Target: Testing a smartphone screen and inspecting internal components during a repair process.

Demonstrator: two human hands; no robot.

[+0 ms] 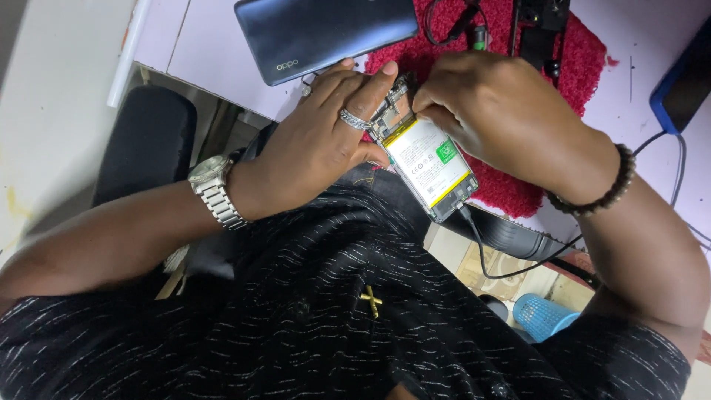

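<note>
At the table's edge, both hands work on an opened phone.

Held above the lap, the opened phone (428,164) shows its white battery with a green sticker, a black cable (511,270) plugged into its lower end. Left hand (318,141) — wearing a ring and a steel watch (213,189) — grips the phone's side, fingers laid across its top. Right hand (492,111) pinches closed at the circuit board near the top; what it pinches is hidden. A dark back cover (326,31) lies just beyond on the table (185,37), beside a red mat (585,52).
</note>
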